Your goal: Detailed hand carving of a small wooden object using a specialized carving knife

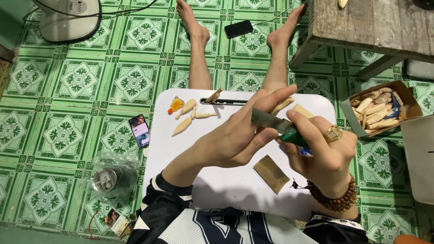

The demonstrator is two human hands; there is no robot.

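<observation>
Both hands meet above the white lap worktop (181, 153). The right hand (323, 156) has its fingers clenched around the green handle of a knife-like carving tool (282, 126), whose long axis runs up and to the left, its dull blade crossing toward the left hand (239, 135). The left hand's fingers grasp a pale, slim wooden piece (282, 105), mostly hidden, touching the blade side. On the worktop lie more pale wooden blanks (185, 119) and a brown sandpaper scrap (271, 173); a cardboard box (357, 121) of blanks sits to the right.
</observation>
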